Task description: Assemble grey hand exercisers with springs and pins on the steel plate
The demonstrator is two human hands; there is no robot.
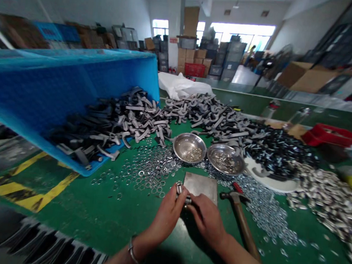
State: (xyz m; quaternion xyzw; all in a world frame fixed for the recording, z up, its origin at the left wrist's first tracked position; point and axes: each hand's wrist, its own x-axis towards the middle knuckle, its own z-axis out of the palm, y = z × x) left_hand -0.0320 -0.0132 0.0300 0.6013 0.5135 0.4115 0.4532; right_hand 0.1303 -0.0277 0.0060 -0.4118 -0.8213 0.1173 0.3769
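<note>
My left hand (167, 214) and my right hand (207, 220) meet over the green table, just in front of a flat square metal plate (201, 185). Both are closed on a small silvery threaded metal part (181, 191) held between the fingertips. A metal bracelet circles my left wrist. A wooden-handled hammer (242, 218) lies to the right of my right hand, its head near the plate.
Two steel bowls (190, 147) (226, 158) of small parts stand behind the plate. Loose washers (148, 170) spread left and right. A tipped blue crate (60, 94) spills grey metal brackets (128, 120). Black bolts (279, 150), silvery sleeves (326, 196) and a red tray (329, 135) lie right.
</note>
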